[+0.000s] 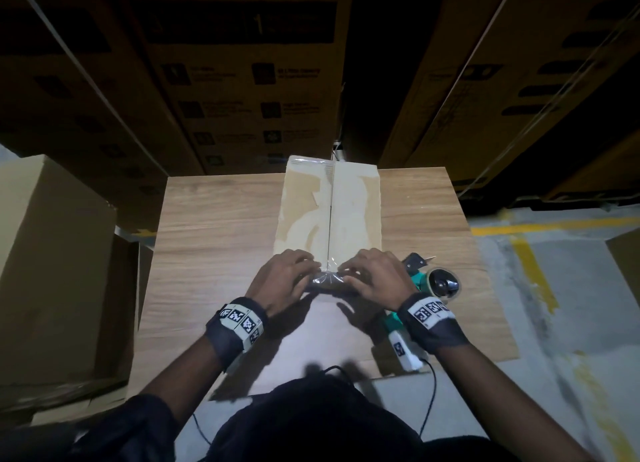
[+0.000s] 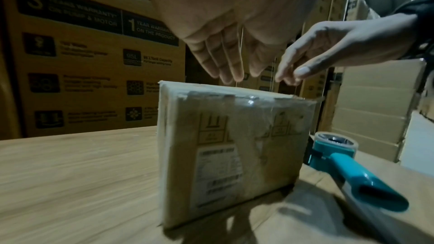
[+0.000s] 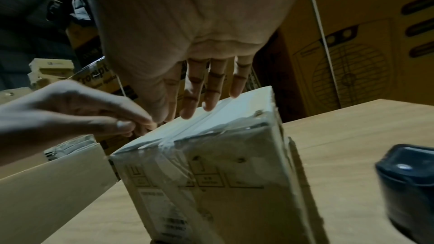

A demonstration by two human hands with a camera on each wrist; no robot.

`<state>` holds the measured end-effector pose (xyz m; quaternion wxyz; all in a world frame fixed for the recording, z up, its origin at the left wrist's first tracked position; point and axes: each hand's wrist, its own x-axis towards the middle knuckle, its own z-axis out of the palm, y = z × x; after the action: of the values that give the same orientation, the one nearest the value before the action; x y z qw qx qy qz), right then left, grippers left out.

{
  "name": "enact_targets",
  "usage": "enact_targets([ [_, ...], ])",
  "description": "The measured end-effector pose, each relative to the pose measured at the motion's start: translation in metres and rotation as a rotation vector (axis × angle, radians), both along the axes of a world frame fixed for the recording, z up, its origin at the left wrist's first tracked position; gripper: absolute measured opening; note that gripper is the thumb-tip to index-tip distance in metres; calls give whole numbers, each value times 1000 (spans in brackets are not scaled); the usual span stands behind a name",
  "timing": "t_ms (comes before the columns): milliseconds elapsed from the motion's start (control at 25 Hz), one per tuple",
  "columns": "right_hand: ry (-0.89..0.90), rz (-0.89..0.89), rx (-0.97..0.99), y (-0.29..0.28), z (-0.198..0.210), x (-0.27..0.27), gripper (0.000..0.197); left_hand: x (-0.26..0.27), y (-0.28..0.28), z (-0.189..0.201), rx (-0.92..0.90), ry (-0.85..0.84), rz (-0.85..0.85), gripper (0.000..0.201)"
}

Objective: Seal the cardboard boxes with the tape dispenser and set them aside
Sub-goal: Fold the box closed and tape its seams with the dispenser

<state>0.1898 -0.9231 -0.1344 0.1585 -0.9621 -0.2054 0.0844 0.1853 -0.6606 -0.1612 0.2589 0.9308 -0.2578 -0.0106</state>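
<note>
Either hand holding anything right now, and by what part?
Nothing is gripped. Left hand and right hand press fingertips on the near end of the box top, beside the taped seam. Tape dispenser lies untouched on the table.

A wood-grain bench is seen under dim light, standing on a grey concrete floor marked with worn yellow lines. Behind the bench, large brown printed cartons are stacked; warranty text and feature icons are legible on one carton in the left wrist view, and a fan-grille drawing is printed on another in the right wrist view. A plain brown carton is placed left of the bench. A thin black cable is seen hanging past the near bench edge.
</note>
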Motion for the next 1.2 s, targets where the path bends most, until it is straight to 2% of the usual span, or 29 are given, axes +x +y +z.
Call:
enact_targets([
  [120, 37, -90, 68, 27, -4, 12, 20, 15, -24, 6, 5, 121, 8, 21],
  [280, 102, -210, 123, 34, -10, 17, 14, 25, -27, 7, 45, 189, -31, 16],
  [400, 83, -144, 40, 34, -9, 20, 16, 31, -27, 11, 113, 204, -95, 18],
  [600, 84, -34, -75, 38, -7, 24, 20, 37, -31, 17, 399, 169, -204, 24],
  [720, 70, -7, -107, 39, -7, 26, 19, 35, -36, 21, 472, 151, -220, 26],
  [840, 88, 12, -124, 40, -8, 30, 22, 37, -38, 22, 463, 184, -186, 28],
  [1000, 124, 10, -138, 46, -9, 37, 37, 43, -43, 23, 347, 267, -88, 17],
  [1200, 147, -68, -107, 52, -22, 40, 26, 46, -52, 17, 258, 314, 43, 19],
])
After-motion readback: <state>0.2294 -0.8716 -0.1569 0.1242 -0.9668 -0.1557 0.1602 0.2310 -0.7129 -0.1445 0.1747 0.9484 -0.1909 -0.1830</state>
